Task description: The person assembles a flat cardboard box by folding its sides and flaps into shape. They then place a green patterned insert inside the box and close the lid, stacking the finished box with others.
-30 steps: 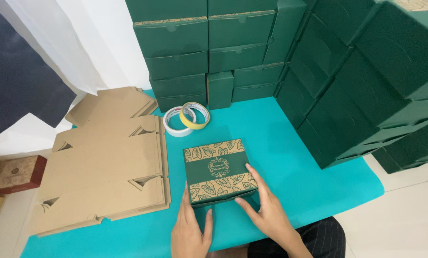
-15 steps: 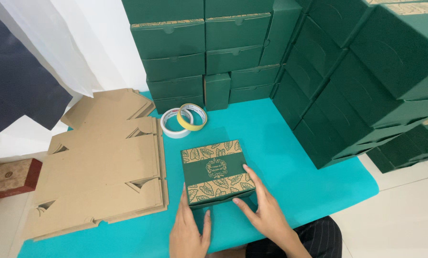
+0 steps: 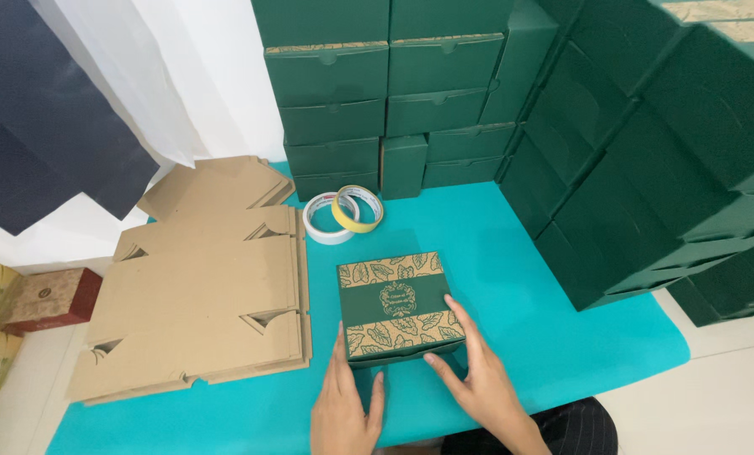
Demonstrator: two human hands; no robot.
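Both hands pressed flat against the closed green leaf-patterned box (image 3: 396,307) at lower centre of the frame: the left hand (image 3: 344,404) lay open along its near left corner, the right hand (image 3: 475,377) splayed against its near right edge, neither gripping. The contents couldn't be seen. Left of it lay flat cardboard blanks (image 3: 200,295), with two tape rolls (image 3: 342,214) just above and stacked green boxes (image 3: 385,93) filling the top.

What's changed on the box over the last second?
Little: the right hand slid slightly down the green box's right front corner; the left hand stays at its front left edge. Box, flat cardboard stack and tape rolls haven't moved.
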